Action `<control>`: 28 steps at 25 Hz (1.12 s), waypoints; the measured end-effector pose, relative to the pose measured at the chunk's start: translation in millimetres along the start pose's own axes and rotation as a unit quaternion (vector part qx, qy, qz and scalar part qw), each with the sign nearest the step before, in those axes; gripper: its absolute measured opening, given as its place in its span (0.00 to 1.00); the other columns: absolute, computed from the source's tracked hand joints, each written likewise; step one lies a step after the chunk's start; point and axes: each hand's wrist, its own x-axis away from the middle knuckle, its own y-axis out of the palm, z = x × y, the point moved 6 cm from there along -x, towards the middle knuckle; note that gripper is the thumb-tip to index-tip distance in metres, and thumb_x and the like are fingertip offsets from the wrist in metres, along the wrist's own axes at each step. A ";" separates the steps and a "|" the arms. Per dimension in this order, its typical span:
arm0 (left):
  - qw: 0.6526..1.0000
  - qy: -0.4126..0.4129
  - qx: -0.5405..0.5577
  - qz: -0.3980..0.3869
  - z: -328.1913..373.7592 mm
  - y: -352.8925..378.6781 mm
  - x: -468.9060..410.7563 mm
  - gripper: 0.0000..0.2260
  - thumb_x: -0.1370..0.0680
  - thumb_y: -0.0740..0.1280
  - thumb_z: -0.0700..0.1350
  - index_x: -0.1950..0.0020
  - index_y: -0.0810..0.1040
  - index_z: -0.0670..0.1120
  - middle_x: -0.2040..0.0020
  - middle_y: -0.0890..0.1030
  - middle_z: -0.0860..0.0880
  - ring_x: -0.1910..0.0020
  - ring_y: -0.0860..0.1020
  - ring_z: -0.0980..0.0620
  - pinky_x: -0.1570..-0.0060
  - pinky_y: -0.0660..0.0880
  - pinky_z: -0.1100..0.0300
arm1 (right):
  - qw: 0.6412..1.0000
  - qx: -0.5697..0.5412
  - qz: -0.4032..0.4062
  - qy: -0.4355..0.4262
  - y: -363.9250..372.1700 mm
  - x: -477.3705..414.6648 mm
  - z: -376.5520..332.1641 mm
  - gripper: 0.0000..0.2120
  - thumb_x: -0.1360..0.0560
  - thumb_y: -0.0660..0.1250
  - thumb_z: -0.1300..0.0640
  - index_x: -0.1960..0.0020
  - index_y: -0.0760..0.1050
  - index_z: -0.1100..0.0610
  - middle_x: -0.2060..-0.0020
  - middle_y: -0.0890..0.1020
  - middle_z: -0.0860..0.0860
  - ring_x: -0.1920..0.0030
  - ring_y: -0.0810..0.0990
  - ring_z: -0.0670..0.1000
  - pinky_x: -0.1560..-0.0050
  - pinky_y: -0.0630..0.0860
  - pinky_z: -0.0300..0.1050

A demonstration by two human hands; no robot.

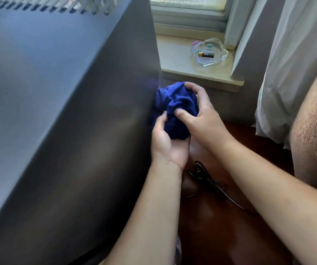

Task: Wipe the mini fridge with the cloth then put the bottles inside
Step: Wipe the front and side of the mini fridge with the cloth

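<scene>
Bunching the blue cloth (174,109) beside the mini fridge (73,115), left hand (168,142) and right hand (199,109) both clamp it: soft, light, best gripped wadded. No bottles visible.

Reddish-brown wooden floor (220,236), glossy, fills lower centre and lower right of frame. A black cable (207,180) lies directly on it at centre-right, loosely looped, one end trailing toward lower right. The dark mini fridge (88,142) takes up the left half of the frame; its base is out of sight, so contact with the floor cannot be confirmed.

Pale windowsill (176,58) at upper centre, just right of the fridge's top corner. A clear faceted glass dish (209,52) sits on it near the right end. Inside the dish: a battery (205,54); the other small coloured bits are too small to identify.
</scene>
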 end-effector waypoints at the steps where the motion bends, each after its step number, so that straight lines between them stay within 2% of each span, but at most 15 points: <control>1: 1.000 0.003 -0.003 -0.003 -2.5 1.4 -2.2 0.14 0.17 0.61 0.47 0.41 0.82 0.42 0.45 0.84 0.40 0.43 0.81 0.43 0.27 0.69 0.50 | 1.000 0.013 -0.004 -0.007 -1.4 -2.7 0.3 0.28 0.24 0.69 0.64 0.26 0.68 0.51 0.35 0.76 0.43 0.42 0.76 0.34 0.37 0.65 0.22; 4: 0.998 0.011 -0.041 0.042 -10.4 -20.9 -13.7 0.13 0.17 0.60 0.44 0.45 0.83 0.41 0.49 0.85 0.41 0.47 0.82 0.44 0.35 0.74 0.52 | 0.998 0.020 -0.038 0.054 12.6 3.7 34.2 0.28 0.22 0.66 0.65 0.23 0.67 0.53 0.33 0.76 0.47 0.36 0.73 0.39 0.42 0.64 0.19; 6: 0.991 -0.009 -0.069 0.112 -16.4 -53.1 -18.8 0.13 0.16 0.59 0.44 0.46 0.83 0.41 0.54 0.85 0.41 0.52 0.82 0.44 0.40 0.77 0.51 | 0.987 0.040 -0.089 0.131 32.7 18.6 72.2 0.29 0.20 0.66 0.61 0.21 0.65 0.52 0.30 0.76 0.49 0.33 0.73 0.43 0.41 0.66 0.26; 8: 0.974 -0.031 -0.095 0.204 -21.8 -89.8 -17.3 0.12 0.16 0.59 0.43 0.43 0.81 0.43 0.55 0.84 0.42 0.55 0.81 0.44 0.48 0.77 0.50 | 0.971 0.044 -0.137 0.194 51.4 36.0 104.9 0.30 0.21 0.68 0.58 0.21 0.64 0.51 0.30 0.77 0.50 0.31 0.75 0.46 0.34 0.67 0.33; 10: 0.963 -0.030 -0.098 0.250 -24.3 -108.8 -13.6 0.12 0.16 0.61 0.42 0.38 0.81 0.43 0.52 0.84 0.42 0.55 0.81 0.44 0.52 0.78 0.51 | 0.963 0.027 -0.136 0.232 59.7 42.9 122.5 0.30 0.22 0.70 0.58 0.22 0.66 0.50 0.34 0.81 0.50 0.34 0.79 0.48 0.28 0.71 0.43; 12: 0.968 -0.022 -0.077 0.239 -24.9 -109.0 -18.8 0.15 0.17 0.61 0.41 0.33 0.80 0.40 0.50 0.84 0.41 0.52 0.82 0.44 0.50 0.78 0.52 | 0.965 -0.005 -0.109 0.239 58.2 35.9 124.7 0.27 0.24 0.71 0.60 0.26 0.70 0.51 0.41 0.83 0.48 0.40 0.82 0.47 0.31 0.74 0.44; 14: 0.976 -0.015 -0.061 0.207 -20.9 -92.1 -23.0 0.17 0.17 0.60 0.40 0.31 0.79 0.39 0.48 0.84 0.40 0.50 0.82 0.43 0.48 0.78 0.51 | 0.973 -0.017 -0.082 0.215 48.8 23.2 108.5 0.25 0.25 0.73 0.61 0.30 0.73 0.50 0.46 0.82 0.45 0.45 0.81 0.44 0.38 0.75 0.37; 16: 0.987 -0.004 -0.049 0.154 -14.2 -59.4 -23.5 0.16 0.17 0.59 0.41 0.33 0.80 0.39 0.46 0.84 0.39 0.48 0.82 0.42 0.44 0.78 0.51 | 0.985 -0.008 -0.045 0.167 35.6 7.7 79.0 0.24 0.26 0.74 0.60 0.32 0.75 0.48 0.45 0.82 0.44 0.44 0.81 0.43 0.41 0.75 0.35; 20: 1.000 0.012 0.003 0.027 1.5 18.8 -0.2 0.18 0.16 0.60 0.46 0.33 0.80 0.39 0.38 0.84 0.39 0.39 0.82 0.42 0.35 0.76 0.52 | 0.998 -0.036 0.045 -0.001 7.8 -7.3 -4.5 0.24 0.29 0.73 0.57 0.33 0.77 0.49 0.39 0.82 0.45 0.38 0.81 0.44 0.31 0.75 0.45; 24: 0.993 0.092 -0.016 -0.078 24.5 75.2 25.9 0.16 0.15 0.60 0.48 0.35 0.81 0.41 0.39 0.85 0.41 0.40 0.83 0.46 0.37 0.80 0.55 | 0.980 -0.048 0.084 -0.176 -12.4 -7.1 -79.9 0.23 0.28 0.71 0.60 0.33 0.77 0.53 0.38 0.82 0.48 0.36 0.80 0.46 0.30 0.74 0.48; 26: 0.991 0.103 -0.035 -0.075 25.9 77.2 24.6 0.16 0.16 0.60 0.47 0.36 0.81 0.41 0.39 0.85 0.41 0.41 0.83 0.46 0.38 0.80 0.56 | 0.980 -0.036 0.087 -0.175 -11.1 -11.8 -78.7 0.23 0.27 0.70 0.58 0.32 0.76 0.52 0.38 0.82 0.48 0.35 0.80 0.46 0.31 0.74 0.47; 28: 0.992 0.101 -0.070 -0.030 22.0 56.4 7.7 0.16 0.17 0.62 0.47 0.35 0.81 0.40 0.37 0.84 0.41 0.39 0.83 0.46 0.37 0.80 0.54 | 0.991 -0.018 0.073 -0.112 -1.6 -18.0 -49.2 0.23 0.26 0.69 0.54 0.31 0.74 0.49 0.37 0.82 0.48 0.36 0.80 0.46 0.31 0.74 0.45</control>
